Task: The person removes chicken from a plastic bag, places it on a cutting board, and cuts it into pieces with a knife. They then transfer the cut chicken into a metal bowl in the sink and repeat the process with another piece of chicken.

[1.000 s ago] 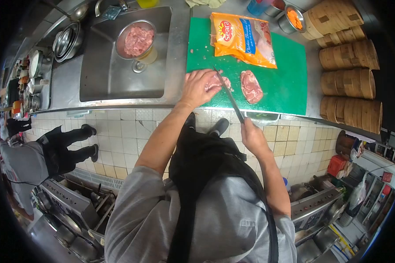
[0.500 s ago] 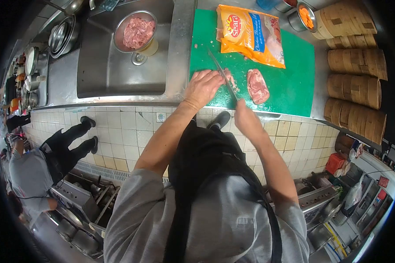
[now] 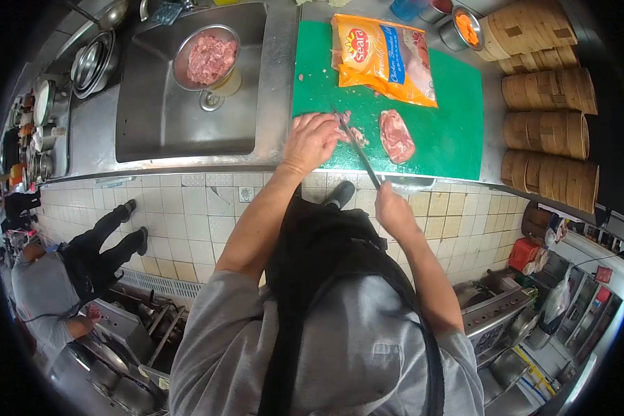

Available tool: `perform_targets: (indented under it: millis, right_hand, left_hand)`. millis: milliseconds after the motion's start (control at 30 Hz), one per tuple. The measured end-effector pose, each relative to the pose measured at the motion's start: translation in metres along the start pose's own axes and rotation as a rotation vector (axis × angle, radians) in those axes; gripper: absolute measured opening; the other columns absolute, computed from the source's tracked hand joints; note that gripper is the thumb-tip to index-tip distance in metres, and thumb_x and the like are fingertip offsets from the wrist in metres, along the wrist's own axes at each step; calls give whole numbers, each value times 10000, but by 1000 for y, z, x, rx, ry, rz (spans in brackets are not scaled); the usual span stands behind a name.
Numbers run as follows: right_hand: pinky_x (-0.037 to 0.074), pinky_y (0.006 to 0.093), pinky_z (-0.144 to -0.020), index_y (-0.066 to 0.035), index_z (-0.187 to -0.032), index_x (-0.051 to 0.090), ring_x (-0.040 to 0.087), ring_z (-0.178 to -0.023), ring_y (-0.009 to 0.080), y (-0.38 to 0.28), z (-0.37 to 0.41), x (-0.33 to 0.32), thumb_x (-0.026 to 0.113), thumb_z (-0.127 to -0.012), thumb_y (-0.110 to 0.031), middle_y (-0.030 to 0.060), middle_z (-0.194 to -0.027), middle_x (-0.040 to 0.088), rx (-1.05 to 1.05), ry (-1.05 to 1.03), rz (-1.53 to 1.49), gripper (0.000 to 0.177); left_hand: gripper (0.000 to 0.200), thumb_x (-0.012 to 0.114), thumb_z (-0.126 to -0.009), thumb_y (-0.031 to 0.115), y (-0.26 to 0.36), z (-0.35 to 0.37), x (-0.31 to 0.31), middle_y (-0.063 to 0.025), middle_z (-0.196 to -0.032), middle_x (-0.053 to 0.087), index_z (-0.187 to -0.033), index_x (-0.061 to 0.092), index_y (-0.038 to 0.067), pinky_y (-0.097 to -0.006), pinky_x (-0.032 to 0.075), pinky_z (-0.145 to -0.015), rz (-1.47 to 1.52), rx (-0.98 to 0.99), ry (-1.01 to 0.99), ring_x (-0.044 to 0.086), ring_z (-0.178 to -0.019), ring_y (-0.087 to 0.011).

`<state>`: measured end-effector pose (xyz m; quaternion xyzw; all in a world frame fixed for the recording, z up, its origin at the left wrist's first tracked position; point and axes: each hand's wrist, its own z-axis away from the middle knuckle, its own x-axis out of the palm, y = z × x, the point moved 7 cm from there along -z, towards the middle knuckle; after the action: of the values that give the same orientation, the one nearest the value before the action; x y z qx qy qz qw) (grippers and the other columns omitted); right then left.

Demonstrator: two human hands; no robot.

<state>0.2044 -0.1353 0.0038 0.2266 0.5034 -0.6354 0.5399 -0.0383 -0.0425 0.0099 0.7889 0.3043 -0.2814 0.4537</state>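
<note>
My right hand (image 3: 397, 212) is closed around the handle of a long knife (image 3: 362, 153), just past the board's near edge. Its blade slants away to the left across the green cutting board (image 3: 451, 139). On the board, my left hand (image 3: 311, 141) has its fingers curled onto a piece of raw chicken (image 3: 342, 132), mostly hidden under them and beside the blade. Small cut bits (image 3: 359, 136) lie right of the blade. Farther right rests a larger raw chicken piece (image 3: 396, 136). Behind it is an orange chicken bag (image 3: 385, 61).
Left of the board is a sink (image 3: 187, 132), with a metal bowl of cut meat (image 3: 206, 58) over a yellowish container. Bamboo steamers (image 3: 544, 135) line the right side, near a metal container of orange slices (image 3: 462, 31). Another person (image 3: 48, 277) stands at the lower left.
My right hand has drawn the knife back toward my body, its tip now closer to my left fingers. My left hand stays on the meat. The view has shifted slightly.
</note>
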Motion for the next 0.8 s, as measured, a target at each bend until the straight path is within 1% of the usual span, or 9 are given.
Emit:
perform_targets:
  millis: [67,167,200,267,367,467,567,667,800]
  right_hand:
    - [527,662,-667,-4,-1063,454,678,-735,552,-12,-15,-18,548,-998,-116,326,-739,674,-52,44,25,161]
    - [527,656,-666,-4,-1062,455,681,-739,546,-14,-28,-24,552,-993,-99,330,-745,673,-5,88,-9,152]
    - [525,653,-667,-4,-1059,455,680,-739,545,-15,-28,-26,544,-1002,-102,332,-743,669,-17,124,-37,144]
    - [522,655,-668,-6,-1055,452,678,-739,549,-17,-20,-29,535,-1011,-111,332,-741,668,-34,125,-60,141]
    - [520,658,-671,-7,-1046,448,673,-738,555,-22,-1,-33,523,-1020,-122,329,-739,669,-16,70,-58,140]
    - [518,660,-669,-9,-1037,445,668,-734,559,-17,16,-24,515,-1026,-127,326,-734,667,-20,20,-62,138]
    - [519,659,-664,-9,-1031,445,668,-731,558,-8,29,-12,514,-1031,-128,325,-729,665,-1,6,-53,138]
    - [522,655,-661,-9,-1031,443,668,-734,557,-3,30,-11,522,-1033,-128,328,-728,663,17,10,-80,143]
    - [522,647,-659,-7,-1039,440,666,-741,557,0,32,-7,534,-1037,-132,330,-731,661,31,3,-108,156]
  left_hand:
    - [265,789,-799,244,8,-1,-12,-22,-1227,686,-1035,720,144,-442,448,-992,19,15,-5,616,-1188,-257]
    - [233,801,-816,255,13,-2,-20,-32,-1224,688,-1005,729,141,-456,441,-995,56,11,81,619,-1194,-269]
    - [213,804,-821,247,13,-2,-20,-35,-1222,691,-987,729,136,-452,444,-989,51,-4,106,627,-1181,-265]
    - [178,811,-833,230,10,-2,-20,-41,-1217,698,-950,729,124,-444,449,-976,42,-37,152,642,-1156,-256]
    - [183,812,-836,232,5,1,-5,-38,-1195,699,-957,730,123,-431,454,-956,12,3,42,648,-1119,-255]
    - [164,777,-863,246,2,2,-5,-18,-1121,698,-977,744,132,-418,446,-966,-1,-34,30,637,-1089,-240]
    - [160,773,-870,261,5,1,-6,-7,-1138,689,-983,747,149,-411,438,-968,-2,-38,20,629,-1097,-231]
    - [171,777,-872,288,18,-4,-14,6,-1166,674,-991,751,169,-406,431,-966,11,7,5,616,-1114,-221]
    - [189,778,-877,311,10,-2,-2,12,-1174,659,-1010,753,179,-407,424,-971,-21,9,-55,607,-1123,-218]
